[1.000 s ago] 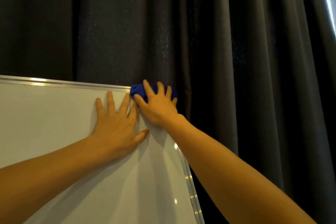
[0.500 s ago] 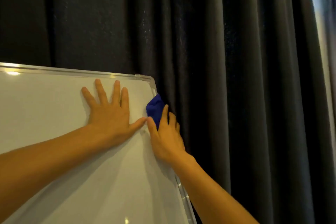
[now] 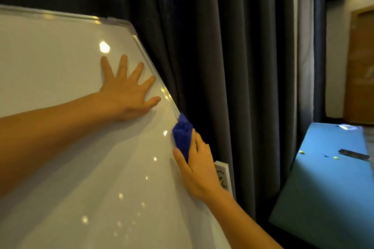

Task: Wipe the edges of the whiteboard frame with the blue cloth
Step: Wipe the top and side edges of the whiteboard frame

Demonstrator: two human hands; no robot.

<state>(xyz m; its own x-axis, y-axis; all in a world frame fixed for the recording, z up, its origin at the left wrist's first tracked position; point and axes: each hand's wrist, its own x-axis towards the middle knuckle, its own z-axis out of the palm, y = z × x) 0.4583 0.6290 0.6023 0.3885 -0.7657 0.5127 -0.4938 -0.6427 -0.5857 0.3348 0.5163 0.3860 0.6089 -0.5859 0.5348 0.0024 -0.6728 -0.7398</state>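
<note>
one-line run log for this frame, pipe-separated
step: wiping right frame edge | right hand: pressing blue cloth on edge | left hand: flat on whiteboard, open | backdrop: dark curtain

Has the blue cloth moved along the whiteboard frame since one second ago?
Yes. The blue cloth went from the frame's top corner down the right edge, under the right hand.

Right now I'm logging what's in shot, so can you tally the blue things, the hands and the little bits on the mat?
Blue things: 2, the blue cloth and the blue mat
Hands: 2, left hand, right hand
Small yellow bits on the mat: 2
Total: 6
</note>
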